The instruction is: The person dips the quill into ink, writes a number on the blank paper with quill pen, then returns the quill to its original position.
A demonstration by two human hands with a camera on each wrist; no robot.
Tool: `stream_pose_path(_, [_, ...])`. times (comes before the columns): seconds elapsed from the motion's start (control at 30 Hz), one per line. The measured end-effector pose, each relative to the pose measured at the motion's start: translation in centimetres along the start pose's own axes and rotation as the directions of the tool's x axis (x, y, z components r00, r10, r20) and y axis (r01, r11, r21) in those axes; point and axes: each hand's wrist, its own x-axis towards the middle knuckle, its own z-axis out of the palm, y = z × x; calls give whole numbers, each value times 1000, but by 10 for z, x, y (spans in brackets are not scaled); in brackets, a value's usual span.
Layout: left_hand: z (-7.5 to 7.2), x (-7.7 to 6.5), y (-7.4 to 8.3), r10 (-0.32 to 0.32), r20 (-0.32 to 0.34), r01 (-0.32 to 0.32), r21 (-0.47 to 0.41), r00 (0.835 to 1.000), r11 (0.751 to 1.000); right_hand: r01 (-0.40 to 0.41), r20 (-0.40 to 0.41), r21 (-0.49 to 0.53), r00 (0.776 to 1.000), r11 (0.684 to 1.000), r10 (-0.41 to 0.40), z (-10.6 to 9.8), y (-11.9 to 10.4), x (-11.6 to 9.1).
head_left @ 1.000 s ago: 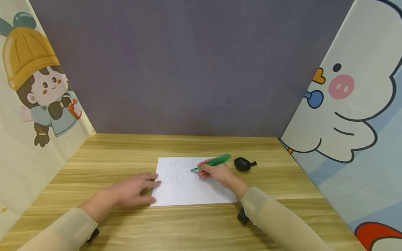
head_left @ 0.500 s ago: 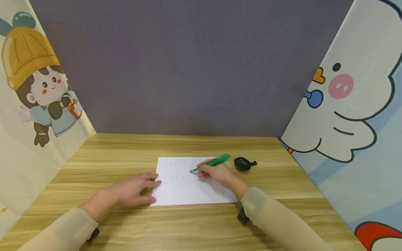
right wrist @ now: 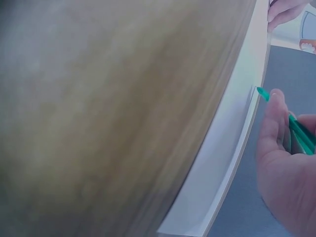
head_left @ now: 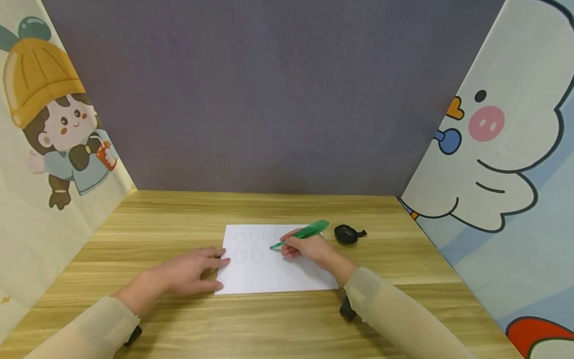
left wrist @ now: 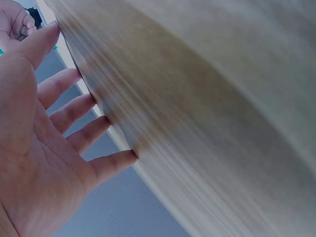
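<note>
On the counter [head_left: 179, 212], white paper [head_left: 273, 276] lies between the left hand [head_left: 195, 271], fingers spread at its left edge, and the right hand [head_left: 310, 248], pinching a green feather-shaped pen [head_left: 315, 229].

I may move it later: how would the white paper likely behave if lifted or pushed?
The paper looks thin and flat, so it would probably flop if lifted by one edge. Pushed, it likely slides on the smooth-looking table, though the left hand at its edge may steady it.

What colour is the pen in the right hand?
Green: the pen in the right hand shows best in the head view.
</note>
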Motion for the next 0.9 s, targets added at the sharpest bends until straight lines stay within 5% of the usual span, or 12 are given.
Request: stream_pose_path(0.9, [0, 0, 1, -4, 1, 4, 3, 1000, 1000, 10, 53, -14, 999, 1000, -9, -1, 0, -7])
